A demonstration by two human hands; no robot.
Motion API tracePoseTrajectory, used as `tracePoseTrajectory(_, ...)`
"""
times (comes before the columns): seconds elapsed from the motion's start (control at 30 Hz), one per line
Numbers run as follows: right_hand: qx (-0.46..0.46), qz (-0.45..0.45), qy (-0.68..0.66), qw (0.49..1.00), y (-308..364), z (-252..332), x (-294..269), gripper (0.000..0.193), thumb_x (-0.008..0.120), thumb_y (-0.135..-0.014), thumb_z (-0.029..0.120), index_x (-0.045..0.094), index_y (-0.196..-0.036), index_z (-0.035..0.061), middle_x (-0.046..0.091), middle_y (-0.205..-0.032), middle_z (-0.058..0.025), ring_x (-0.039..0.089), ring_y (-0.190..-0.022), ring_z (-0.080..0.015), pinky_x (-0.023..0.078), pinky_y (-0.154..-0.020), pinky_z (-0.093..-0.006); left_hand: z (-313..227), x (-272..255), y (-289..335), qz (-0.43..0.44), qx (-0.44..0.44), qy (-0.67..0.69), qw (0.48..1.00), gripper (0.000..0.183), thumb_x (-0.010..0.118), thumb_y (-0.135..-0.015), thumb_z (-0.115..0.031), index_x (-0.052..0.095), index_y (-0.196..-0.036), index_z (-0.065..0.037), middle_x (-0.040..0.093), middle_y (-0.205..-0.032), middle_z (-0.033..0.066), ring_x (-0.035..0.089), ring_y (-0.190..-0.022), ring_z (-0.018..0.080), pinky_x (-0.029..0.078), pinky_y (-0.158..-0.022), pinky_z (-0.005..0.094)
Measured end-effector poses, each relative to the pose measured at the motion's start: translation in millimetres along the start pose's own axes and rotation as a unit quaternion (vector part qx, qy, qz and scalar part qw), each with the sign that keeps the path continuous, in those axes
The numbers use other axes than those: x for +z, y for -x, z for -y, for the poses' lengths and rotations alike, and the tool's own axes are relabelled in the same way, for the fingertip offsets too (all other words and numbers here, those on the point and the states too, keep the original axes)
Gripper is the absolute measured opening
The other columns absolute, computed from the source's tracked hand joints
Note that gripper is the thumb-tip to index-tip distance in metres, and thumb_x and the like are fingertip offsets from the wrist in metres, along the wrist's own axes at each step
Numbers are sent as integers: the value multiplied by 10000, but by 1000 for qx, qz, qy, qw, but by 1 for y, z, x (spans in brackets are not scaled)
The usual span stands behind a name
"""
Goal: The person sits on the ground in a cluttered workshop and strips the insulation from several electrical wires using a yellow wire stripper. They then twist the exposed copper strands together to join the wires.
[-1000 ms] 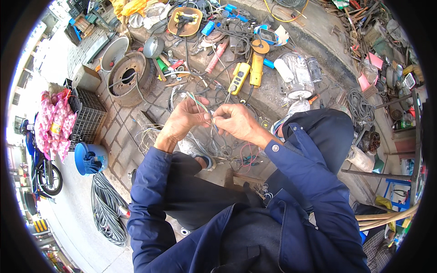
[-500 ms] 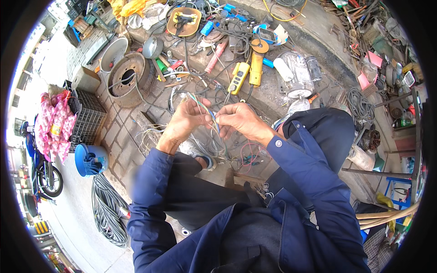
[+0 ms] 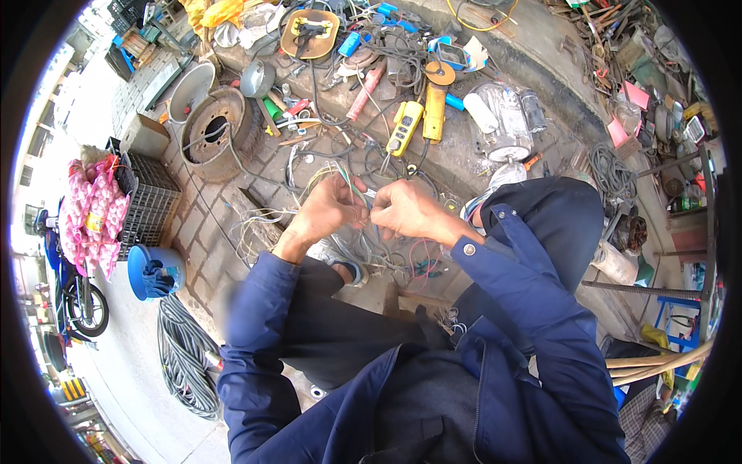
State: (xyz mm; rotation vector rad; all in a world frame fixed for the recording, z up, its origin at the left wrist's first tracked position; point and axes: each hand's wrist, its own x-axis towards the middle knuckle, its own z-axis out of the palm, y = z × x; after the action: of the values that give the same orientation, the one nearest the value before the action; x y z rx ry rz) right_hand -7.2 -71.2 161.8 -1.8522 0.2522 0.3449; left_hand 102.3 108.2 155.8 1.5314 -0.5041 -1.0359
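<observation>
Thin coloured wires (image 3: 342,173) with green and pale strands run up from my left hand (image 3: 325,207), whose fingers and thumb are pinched around them. Close beside it, my right hand (image 3: 412,210) is curled, thumb against fingers, at the same wires. A small pale grey piece shows between the two hands, too small to name. Below them, a loose tangle of clear and white wires (image 3: 251,236) lies on the ground, along with a pink wire (image 3: 423,259). The right fingertips are partly hidden by the hand itself.
A yellow angle grinder (image 3: 435,116) and a yellow power strip (image 3: 404,127) lie ahead. A rusty wheel rim (image 3: 212,131) sits at left, near a black crate (image 3: 151,201) and blue bucket (image 3: 147,272). Coiled cable (image 3: 182,359) lies lower left.
My right hand has rolled over, its fingers now curled in and its back facing up. My left fingers have closed in more. A pale piece now shows between the hands.
</observation>
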Motion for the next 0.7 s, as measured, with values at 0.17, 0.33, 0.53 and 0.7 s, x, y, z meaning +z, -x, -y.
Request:
tracePoseTrajectory(0.17, -13, -198, 88, 976, -11, -9, -21, 219, 676, -799, 199, 713, -825, -15, 687, -681, -180, 707, -663, -283, 562, -654, -386, 1, 6, 3, 33, -19, -5, 999, 379, 699, -811, 97, 537, -1141, 9, 670, -833, 90, 672, -729, 166, 564, -668, 293)
tracePoseTrajectory(0.33, -52, -192, -113, 974, -12, -15, -42, 123, 655, -885, 119, 649, -873, -4, 692, -811, -61, 678, -712, -126, 538, -642, -271, -4, -6, 5, 37, 5, 131, 991, 358, 685, -815, 82, 573, -1140, -20, 663, -880, 51, 651, -780, 148, 538, -703, 277)
tracePoseTrajectory(0.53, -22, -115, -339, 933, 2, -10, -36, 103, 597, -920, 162, 616, -888, 66, 612, -775, -11, 583, -724, -105, 473, -689, -276, -1, -7, 0, 67, -21, 178, 982, 292, 712, -837, 15, 607, -1105, -37, 655, -915, 28, 632, -813, 143, 513, -752, 286)
tracePoseTrajectory(0.7, 11, -69, -367, 928, -2, -7, -30, 154, 637, -912, 205, 621, -833, 73, 594, -729, 18, 520, -612, -62, 401, -542, -227, -1, 2, -1, 72, -32, 294, 953, 198, 666, -875, -48, 609, -1064, -45, 652, -973, 46, 641, -857, 193, 513, -815, 331)
